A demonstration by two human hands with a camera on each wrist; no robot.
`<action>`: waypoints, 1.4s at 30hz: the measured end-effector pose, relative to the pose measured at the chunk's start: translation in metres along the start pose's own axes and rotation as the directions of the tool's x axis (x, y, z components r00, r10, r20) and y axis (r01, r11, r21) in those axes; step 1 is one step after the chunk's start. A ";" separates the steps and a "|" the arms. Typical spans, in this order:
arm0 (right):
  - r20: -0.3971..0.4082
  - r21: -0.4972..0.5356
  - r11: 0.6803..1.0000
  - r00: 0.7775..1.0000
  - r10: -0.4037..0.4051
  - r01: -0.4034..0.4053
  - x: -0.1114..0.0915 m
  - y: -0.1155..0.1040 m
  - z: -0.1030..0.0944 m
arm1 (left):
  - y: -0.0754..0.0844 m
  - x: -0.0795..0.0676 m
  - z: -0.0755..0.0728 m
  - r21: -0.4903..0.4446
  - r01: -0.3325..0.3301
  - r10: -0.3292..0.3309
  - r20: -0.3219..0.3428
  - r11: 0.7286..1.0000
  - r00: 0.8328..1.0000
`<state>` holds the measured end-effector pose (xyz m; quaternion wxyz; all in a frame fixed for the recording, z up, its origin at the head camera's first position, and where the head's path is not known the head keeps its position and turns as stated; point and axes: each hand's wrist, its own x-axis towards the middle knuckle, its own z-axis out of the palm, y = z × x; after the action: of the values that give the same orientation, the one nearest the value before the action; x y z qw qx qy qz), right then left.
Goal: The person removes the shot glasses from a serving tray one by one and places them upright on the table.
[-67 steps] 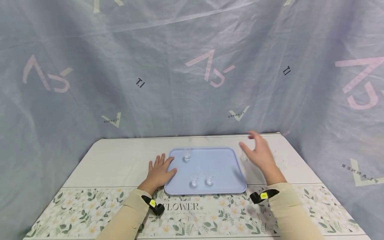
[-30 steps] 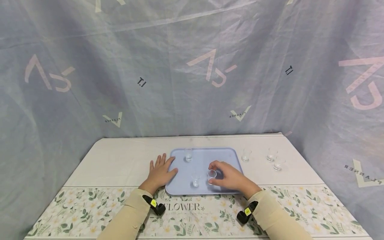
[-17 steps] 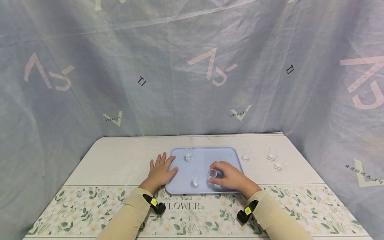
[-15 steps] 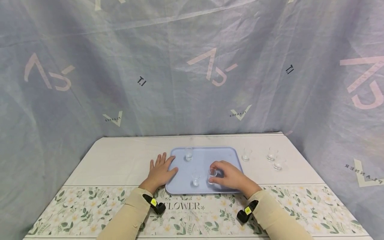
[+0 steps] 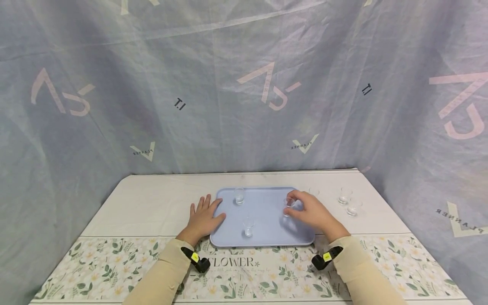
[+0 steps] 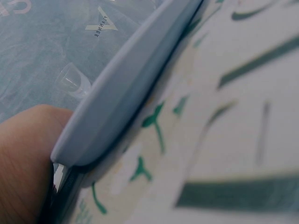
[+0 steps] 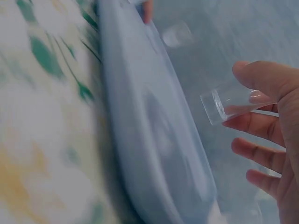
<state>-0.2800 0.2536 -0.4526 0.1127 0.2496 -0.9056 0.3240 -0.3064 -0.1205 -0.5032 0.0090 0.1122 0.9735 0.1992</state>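
Observation:
A pale blue tray (image 5: 267,237) lies on the table. My right hand (image 5: 305,210) pinches a small clear glass (image 5: 288,205) above the tray's right side; the right wrist view shows the glass (image 7: 229,105) between thumb and fingers, clear of the tray (image 7: 154,140). Two more small glasses stand on the tray, one at the back left (image 5: 239,196) and one at the front middle (image 5: 248,226). My left hand (image 5: 203,218) rests flat on the table with its fingers against the tray's left edge. In the left wrist view the tray rim (image 6: 126,88) fills the middle.
Three more glasses stand on the table right of the tray: one (image 5: 314,191) partly behind my right hand, two further right (image 5: 344,195) (image 5: 353,207). A floral cloth strip (image 5: 248,275) runs along the near edge. Grey fabric (image 5: 244,84) walls the back and sides.
My right hand came from the glasses at the right, gripped the front right glass on the tray, then lifted and carried it back and right. The left hand has stayed put.

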 end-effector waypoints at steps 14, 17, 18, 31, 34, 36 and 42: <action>-0.010 -0.149 0.969 0.980 0.200 -0.199 -0.013 0.027 -0.051 | 0.000 -0.001 -0.002 0.002 0.002 -0.002 0.007 1.000 1.000; 0.000 -0.165 0.960 0.973 0.229 -0.226 -0.015 0.030 -0.054 | 0.001 -0.001 -0.002 0.000 0.005 -0.005 0.009 1.000 1.000; 0.003 -0.171 0.957 0.971 0.238 -0.234 -0.015 0.031 -0.055 | 0.001 -0.001 -0.002 0.000 0.005 -0.005 0.007 1.000 1.000; 0.037 -0.259 0.909 0.937 0.346 -0.326 -0.021 0.042 -0.058 | 0.001 0.000 -0.001 -0.013 -0.004 0.004 -0.009 1.000 1.000; 0.031 -0.272 0.898 0.929 0.368 -0.347 -0.021 0.043 -0.058 | 0.001 0.000 0.000 -0.020 -0.008 0.007 -0.008 1.000 1.000; 0.023 -0.277 0.892 0.925 0.379 -0.358 -0.022 0.044 -0.058 | 0.000 0.001 0.000 -0.020 -0.004 0.004 0.000 1.000 1.000; 0.026 -0.263 0.895 0.925 0.380 -0.360 -0.021 0.046 -0.057 | 0.001 0.000 -0.001 -0.008 -0.002 0.002 0.000 1.000 1.000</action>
<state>-0.2840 0.3288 -0.4414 0.0450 0.0686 -0.9739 0.2116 -0.3064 -0.1195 -0.5020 0.0093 0.1131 0.9726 0.2031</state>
